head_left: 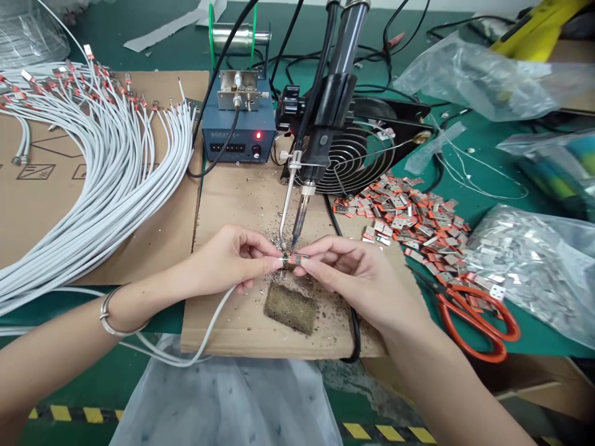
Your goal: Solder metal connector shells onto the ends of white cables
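Centrally, the left hand (251, 257) pinches the end of a white cable (214, 319) between thumb and fingertips, its grip narrow. Opposite it, the right hand (346, 266) closes thumb and fingers on a small connector (294, 259), which sits in the middle of the frame between the two hands. Whether cable and connector touch is too small to tell. The cable drops from the left hand and curves away to the left, below a bangle (106, 316) on the left wrist.

Just above the connector, the iron (302, 214) points its tip down, with a thin metal tube (287, 204) at its left. Below the hands, a brown sponge (291, 308) lies on cardboard (242, 322) strewn with bits of metal.

At upper centre stands a blue box (238, 127) with a red light lit; a spool (238, 38) of wire is behind it. Right of the iron is a black fan (360, 158). Many white cables (116, 173) spread across the left side. On the right lie a pile of orange and silver connectors (418, 220), orange-handled scissors (478, 322) touching its lower edge, and a clear bag (534, 266) of metal parts.
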A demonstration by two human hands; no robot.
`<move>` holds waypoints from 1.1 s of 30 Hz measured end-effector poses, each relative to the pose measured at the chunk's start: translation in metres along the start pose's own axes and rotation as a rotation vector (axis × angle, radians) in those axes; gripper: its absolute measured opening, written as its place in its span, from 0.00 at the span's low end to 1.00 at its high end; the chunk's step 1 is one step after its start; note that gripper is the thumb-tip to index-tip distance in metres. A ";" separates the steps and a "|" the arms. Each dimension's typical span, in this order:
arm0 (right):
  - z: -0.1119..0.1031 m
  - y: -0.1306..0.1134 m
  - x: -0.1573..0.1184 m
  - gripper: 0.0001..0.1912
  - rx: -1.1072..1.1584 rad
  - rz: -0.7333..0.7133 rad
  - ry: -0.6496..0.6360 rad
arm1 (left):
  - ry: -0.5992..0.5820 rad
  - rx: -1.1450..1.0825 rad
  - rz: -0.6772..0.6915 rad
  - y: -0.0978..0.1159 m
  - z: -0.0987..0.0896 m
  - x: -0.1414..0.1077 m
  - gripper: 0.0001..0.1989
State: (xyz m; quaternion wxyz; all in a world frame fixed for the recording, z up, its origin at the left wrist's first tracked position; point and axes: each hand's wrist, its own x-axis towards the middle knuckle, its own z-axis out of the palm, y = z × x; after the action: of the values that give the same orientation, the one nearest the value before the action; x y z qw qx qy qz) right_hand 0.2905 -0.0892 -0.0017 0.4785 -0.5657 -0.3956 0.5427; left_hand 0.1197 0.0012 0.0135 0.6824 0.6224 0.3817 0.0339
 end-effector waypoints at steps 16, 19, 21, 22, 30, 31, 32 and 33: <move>-0.001 -0.004 -0.032 0.08 -0.826 -0.231 -0.045 | 0.030 0.162 0.040 -0.010 0.001 -0.042 0.10; 0.008 -0.002 -0.038 0.12 -1.121 -0.294 -0.111 | 0.127 0.206 0.058 -0.019 0.001 -0.064 0.10; 0.014 0.000 -0.039 0.12 -1.167 -0.311 -0.117 | 0.224 0.146 0.059 -0.027 0.000 -0.077 0.09; 0.016 0.000 -0.038 0.11 -1.155 -0.308 -0.115 | 0.285 0.106 0.064 -0.031 0.000 -0.082 0.08; 0.009 0.000 -0.020 0.09 -0.624 -0.213 0.116 | 0.711 -0.126 0.175 -0.046 0.005 -0.110 0.06; 0.007 0.000 -0.016 0.08 -0.570 -0.216 0.171 | 0.727 -0.140 0.189 -0.047 0.006 -0.112 0.07; 0.006 -0.001 -0.011 0.07 -0.520 -0.218 0.211 | 0.739 -0.153 0.202 -0.048 0.006 -0.113 0.08; 0.005 -0.002 -0.008 0.06 -0.474 -0.217 0.231 | 0.747 -0.161 0.213 -0.049 0.005 -0.113 0.08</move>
State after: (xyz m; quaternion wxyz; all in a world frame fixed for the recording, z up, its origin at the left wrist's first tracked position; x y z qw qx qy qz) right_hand 0.2846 -0.0956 0.0028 0.4301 -0.6744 -0.5125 0.3124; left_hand 0.0220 -0.0731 0.0245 0.5361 0.5479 0.5329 0.3585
